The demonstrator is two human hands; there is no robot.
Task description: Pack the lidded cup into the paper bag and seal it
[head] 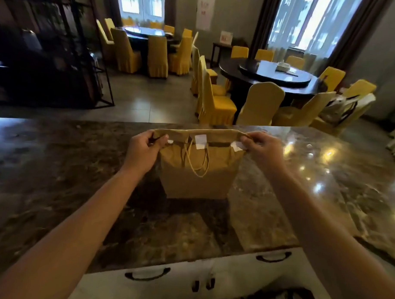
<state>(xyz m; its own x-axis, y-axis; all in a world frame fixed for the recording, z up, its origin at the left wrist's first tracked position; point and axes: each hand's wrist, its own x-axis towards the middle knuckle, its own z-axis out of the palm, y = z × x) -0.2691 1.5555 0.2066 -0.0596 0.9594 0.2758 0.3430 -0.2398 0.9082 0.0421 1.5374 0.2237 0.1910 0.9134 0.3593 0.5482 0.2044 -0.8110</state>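
Bag: the paper bag (197,171) stood upright on the counter (57,166), its top folded over.
Hands: the left hand (145,147) and right hand (262,149) each pinched one end of the fold.
Cup: not visible, probably inside.
Handling: light, thin paper that creases easily; best held by the fold's ends.

Paper bag (195,178) upright on counter (56,178); chairs (216,103) behind.
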